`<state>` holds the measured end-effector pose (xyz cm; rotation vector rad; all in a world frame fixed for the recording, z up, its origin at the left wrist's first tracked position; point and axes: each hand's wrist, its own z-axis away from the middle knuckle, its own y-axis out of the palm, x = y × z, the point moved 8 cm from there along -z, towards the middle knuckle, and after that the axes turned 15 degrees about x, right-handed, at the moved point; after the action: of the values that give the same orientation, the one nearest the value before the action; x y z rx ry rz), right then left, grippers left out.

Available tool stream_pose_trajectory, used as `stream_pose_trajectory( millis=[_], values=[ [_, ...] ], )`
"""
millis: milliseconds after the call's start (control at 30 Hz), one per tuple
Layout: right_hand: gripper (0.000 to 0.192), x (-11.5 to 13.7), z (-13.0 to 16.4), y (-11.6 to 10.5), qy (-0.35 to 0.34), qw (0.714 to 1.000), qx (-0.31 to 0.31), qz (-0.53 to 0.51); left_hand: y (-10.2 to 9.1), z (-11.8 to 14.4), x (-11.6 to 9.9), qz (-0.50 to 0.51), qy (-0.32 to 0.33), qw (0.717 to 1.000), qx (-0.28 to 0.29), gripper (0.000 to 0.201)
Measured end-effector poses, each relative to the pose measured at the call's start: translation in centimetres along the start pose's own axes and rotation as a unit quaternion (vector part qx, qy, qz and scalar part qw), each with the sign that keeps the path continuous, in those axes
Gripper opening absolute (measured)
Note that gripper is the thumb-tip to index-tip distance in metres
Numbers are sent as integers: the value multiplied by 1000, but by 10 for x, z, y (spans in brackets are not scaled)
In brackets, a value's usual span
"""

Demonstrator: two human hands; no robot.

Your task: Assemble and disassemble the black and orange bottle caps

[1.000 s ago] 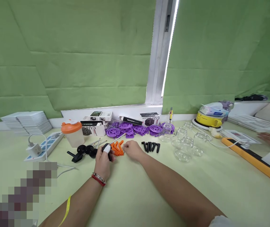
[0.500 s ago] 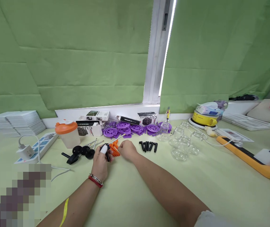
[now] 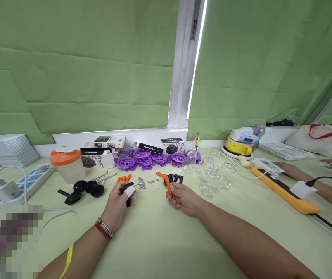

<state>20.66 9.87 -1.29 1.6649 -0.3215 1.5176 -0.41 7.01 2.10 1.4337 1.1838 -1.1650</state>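
My left hand, with a white wrap on the thumb, is closed on a black plastic part with a thin metal rod that points right. Between my right thumb and fingers is a curved orange plastic piece, held upright; my right hand is closed on it. More orange pieces lie just beyond my left hand. Silver screws rest on the table under the rod. Short black bent parts lie behind the right hand, partly hidden by the orange piece.
Black round parts with metal rods lie left, near an orange-lidded shaker cup and a white power strip. Purple plastic parts are piled before cardboard boxes. Glass pieces and an orange power strip stand right, by another person's arms.
My right hand has moved right, away from the orange pieces, and now visibly holds one of them. The rod in my left hand has tilted lower, and the screws have come into view.
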Motion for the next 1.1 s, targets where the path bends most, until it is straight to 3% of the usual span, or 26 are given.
stream_pose_trajectory(
  millis=[433,633,833,1100],
  values=[
    [33,-7,-1,11,19,998,67,-5,20,5,3,8,-32,997,69,30],
    [31,-13,1,20,31,997,77,-9,33,10,2,35,-22,993,114,28],
    [33,-20,3,38,38,994,100,12,51,18,-5,1,-24,988,152,34],
    [37,-23,2,40,20,994,99,43,60,23,-7,0,-20,983,180,37]
  ],
)
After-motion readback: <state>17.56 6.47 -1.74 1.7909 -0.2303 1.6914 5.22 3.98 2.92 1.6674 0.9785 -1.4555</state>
